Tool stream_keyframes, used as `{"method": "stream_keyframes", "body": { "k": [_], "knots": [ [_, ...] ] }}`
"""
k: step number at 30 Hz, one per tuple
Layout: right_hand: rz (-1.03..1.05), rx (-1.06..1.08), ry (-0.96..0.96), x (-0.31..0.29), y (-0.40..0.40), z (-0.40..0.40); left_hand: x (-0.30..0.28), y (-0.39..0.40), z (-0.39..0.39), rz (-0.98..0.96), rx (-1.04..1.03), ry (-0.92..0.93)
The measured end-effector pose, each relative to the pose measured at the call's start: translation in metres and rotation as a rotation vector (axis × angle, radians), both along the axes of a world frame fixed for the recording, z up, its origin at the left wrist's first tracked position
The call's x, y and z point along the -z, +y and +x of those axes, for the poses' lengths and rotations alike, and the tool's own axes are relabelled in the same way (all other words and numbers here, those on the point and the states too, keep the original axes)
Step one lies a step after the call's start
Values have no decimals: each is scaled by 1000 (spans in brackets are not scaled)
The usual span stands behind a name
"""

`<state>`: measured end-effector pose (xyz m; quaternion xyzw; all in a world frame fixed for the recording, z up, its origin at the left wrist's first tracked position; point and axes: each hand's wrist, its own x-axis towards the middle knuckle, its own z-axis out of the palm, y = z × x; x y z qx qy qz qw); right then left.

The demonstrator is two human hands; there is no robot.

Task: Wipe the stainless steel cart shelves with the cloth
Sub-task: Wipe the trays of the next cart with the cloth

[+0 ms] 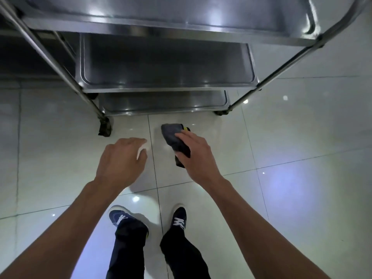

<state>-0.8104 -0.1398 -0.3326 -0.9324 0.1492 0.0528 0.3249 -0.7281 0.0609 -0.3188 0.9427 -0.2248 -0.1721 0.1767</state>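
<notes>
Your right hand (191, 152) grips the cloth (174, 137), bunched, short of the cart (167, 85) ahead. Your left hand (122, 158) hangs loose beside it, holding something white I can't identify. Wiped bunched, the cloth may skip shelf corners.

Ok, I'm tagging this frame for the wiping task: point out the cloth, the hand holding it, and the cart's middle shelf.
cloth (172, 134): head view, on its grey folded face.
right hand (194, 151): head view, on the back of the hand.
middle shelf (167, 90): head view, on its front rim.
</notes>
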Motion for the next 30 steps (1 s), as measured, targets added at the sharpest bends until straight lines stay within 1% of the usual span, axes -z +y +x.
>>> {"method": "stream_keyframes", "body": {
  "k": [4,7,10,15,19,24,27,30],
  "knots": [
    [-7,-96,-65,-74,-3,-14,-72,-4,-24,18,9,-26],
    [-8,-183,-140,-126,7,-16,-126,8,-38,35,-32,-72],
    [10,-272,-200,-168,30,-9,-172,34,-44,31,-112,-126],
    [44,-375,-214,-221,88,17,-227,97,-41,26,-214,-189],
    [71,-517,-288,-254,153,61,-259,163,-23,-32,-328,-260],
    [85,-632,-380,-289,243,110,-281,262,-2,-17,-462,-328],
    [71,-671,-435,-297,288,136,-288,309,13,-4,-524,-322],
    [80,-647,-438,-298,319,157,-295,336,34,15,-529,-292]
  ]
}}
